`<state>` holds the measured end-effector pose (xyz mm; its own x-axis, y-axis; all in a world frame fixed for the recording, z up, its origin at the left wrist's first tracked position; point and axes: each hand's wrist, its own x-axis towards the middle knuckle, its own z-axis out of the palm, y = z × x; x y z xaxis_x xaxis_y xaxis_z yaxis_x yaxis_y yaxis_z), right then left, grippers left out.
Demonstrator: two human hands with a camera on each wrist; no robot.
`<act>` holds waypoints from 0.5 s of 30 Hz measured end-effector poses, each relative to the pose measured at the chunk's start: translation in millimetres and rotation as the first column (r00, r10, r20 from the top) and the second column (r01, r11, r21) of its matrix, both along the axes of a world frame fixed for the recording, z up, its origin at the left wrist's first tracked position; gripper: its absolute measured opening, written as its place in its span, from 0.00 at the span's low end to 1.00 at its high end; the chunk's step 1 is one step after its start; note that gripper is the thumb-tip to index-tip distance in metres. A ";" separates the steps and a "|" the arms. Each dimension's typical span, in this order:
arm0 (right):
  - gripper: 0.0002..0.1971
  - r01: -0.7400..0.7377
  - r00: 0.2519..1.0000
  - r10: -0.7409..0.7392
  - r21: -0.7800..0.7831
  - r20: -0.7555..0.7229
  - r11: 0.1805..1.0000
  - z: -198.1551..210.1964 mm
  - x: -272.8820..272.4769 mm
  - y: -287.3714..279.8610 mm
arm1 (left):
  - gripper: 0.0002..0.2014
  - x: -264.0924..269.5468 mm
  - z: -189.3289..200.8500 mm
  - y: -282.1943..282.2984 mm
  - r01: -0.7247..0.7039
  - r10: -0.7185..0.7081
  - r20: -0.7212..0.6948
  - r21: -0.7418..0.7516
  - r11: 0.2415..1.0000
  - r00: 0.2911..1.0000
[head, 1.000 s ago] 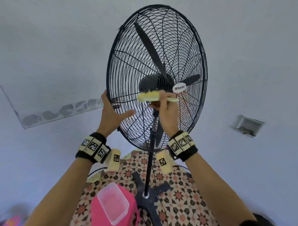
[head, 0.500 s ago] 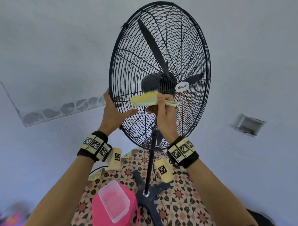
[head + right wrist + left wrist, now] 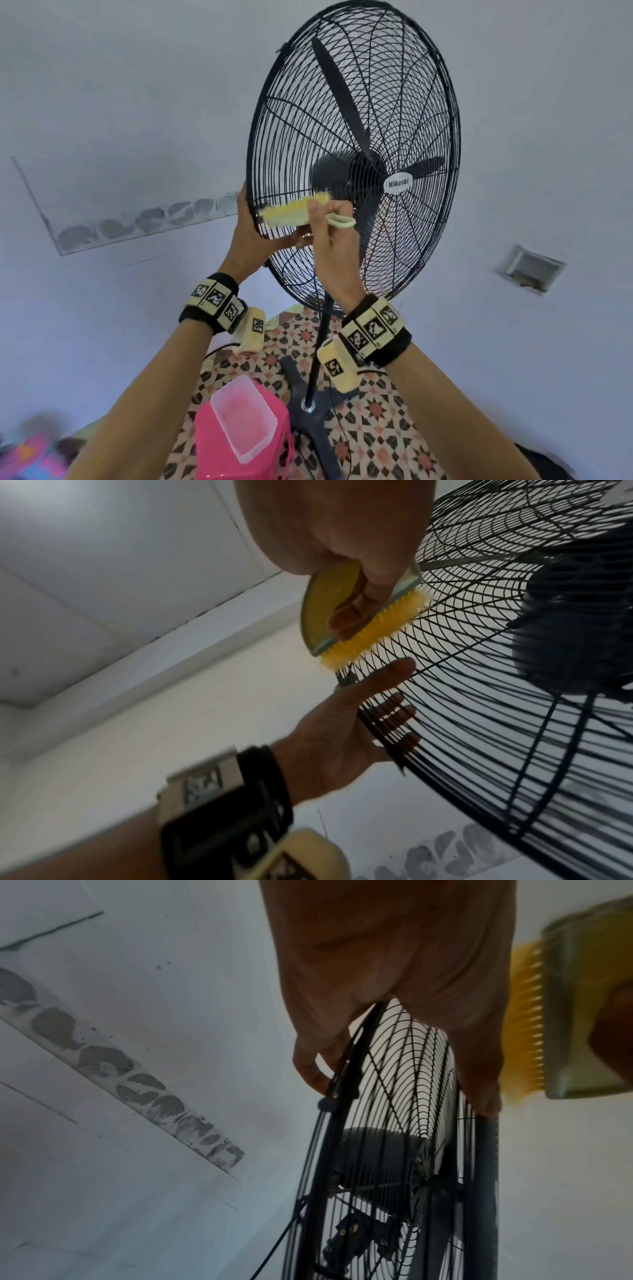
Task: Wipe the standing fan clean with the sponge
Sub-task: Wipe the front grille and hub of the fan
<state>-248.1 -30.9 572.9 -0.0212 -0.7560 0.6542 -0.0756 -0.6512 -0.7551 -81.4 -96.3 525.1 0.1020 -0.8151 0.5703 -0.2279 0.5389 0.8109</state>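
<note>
Standing fan (image 3: pixel 352 154) is rising on a thin black pole from a cross-shaped base on the patterned tile floor (image 3: pixel 376 418). Its round cage is black wire, concentric rings crossed by radial spokes, with dark blades and an oval white badge at the hub. Sponge (image 3: pixel 291 213) is really a scrubber: pale hard back with a loop handle, dense yellow bristles. Right hand (image 3: pixel 334 246) is gripping it, fingers (image 3: pixel 346 615) curled through the handle, bristles pressing against the front grille near the cage's left rim. Left hand (image 3: pixel 250 236) is bracing that rim: thumb lying flat on the front wires, the other fingers (image 3: pixel 310 1066) hooking behind the edge. Pink stool (image 3: pixel 239 442) is carrying a clear plastic tub (image 3: pixel 245 416) beside the base.
</note>
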 end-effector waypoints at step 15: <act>0.17 -0.008 0.998 0.002 0.087 0.064 0.996 10.1 -17.8 -12.6 | 0.54 -1.0 -3.0 4.5 0.066 -0.066 -0.002 0.102 0.993 0.998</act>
